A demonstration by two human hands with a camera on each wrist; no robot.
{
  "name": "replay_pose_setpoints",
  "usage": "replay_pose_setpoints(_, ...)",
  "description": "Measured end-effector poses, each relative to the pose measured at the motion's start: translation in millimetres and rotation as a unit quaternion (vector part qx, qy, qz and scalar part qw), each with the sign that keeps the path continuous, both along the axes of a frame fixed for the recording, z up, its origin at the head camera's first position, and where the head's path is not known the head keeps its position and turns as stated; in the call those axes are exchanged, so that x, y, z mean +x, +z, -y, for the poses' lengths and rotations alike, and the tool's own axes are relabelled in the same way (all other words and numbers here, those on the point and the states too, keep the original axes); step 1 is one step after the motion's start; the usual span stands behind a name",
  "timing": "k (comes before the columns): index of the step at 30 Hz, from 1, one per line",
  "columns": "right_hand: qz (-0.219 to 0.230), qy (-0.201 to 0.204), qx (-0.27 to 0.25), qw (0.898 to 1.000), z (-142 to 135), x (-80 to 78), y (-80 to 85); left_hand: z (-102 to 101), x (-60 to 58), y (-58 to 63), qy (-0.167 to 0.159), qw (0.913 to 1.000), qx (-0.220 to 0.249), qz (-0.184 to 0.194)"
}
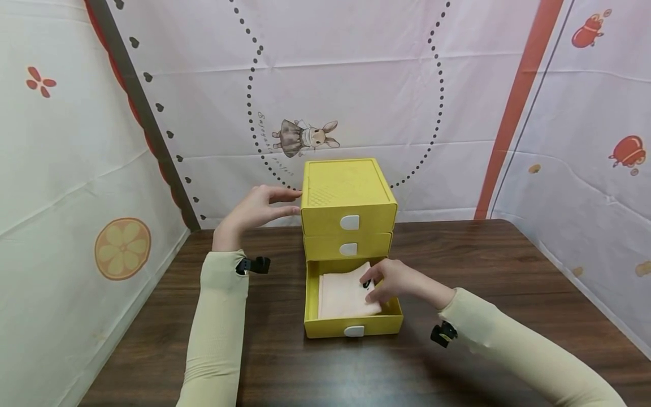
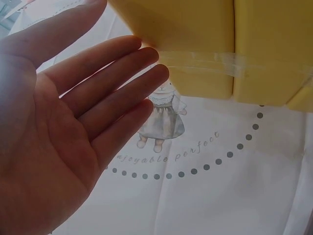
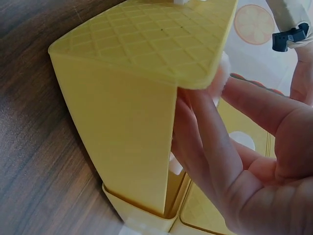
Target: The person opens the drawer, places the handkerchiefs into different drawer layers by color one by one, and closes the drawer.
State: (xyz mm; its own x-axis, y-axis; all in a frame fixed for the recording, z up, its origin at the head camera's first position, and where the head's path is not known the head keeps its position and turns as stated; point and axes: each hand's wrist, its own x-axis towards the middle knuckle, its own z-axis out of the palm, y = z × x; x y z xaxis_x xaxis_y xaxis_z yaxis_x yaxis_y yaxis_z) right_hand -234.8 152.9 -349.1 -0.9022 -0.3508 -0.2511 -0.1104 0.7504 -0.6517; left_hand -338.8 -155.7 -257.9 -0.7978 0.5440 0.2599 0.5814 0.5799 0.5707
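Note:
A yellow set of drawers (image 1: 348,217) with white handles stands on the table, its bottom drawer (image 1: 330,328) pulled out. Inside that drawer lies a folded pale pink cloth (image 1: 341,294) with a small black mark; one back corner is raised. My right hand (image 1: 393,281) reaches in from the right, thumb and fingers spread apart and touching the cloth around the mark. In the right wrist view the drawer wall (image 3: 117,132) hides some fingertips, and a bit of cloth (image 3: 222,73) shows beyond them. My left hand (image 1: 256,208) is at the upper left side of the drawers, fingers extended.
The dark wooden table (image 1: 274,362) extends to both sides of the drawers. A white printed curtain (image 1: 346,90) hangs behind and at the sides. Clear tape (image 2: 200,61) runs across the side of the drawers. Black straps sit on both sleeves.

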Motion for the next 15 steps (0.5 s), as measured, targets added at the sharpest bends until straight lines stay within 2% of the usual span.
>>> replay_pose_setpoints(9,0.01,-0.015,-0.007,1.0,-0.5,-3.9,-2.1,0.3,-0.4,-0.7,-0.002,1.0,-0.002,-0.005)
replay_pose_setpoints(15,0.009,-0.015,0.014,1.0,0.5,-8.6,-1.2,0.3,-0.1,-0.7,-0.002,1.0,0.002,-0.005)
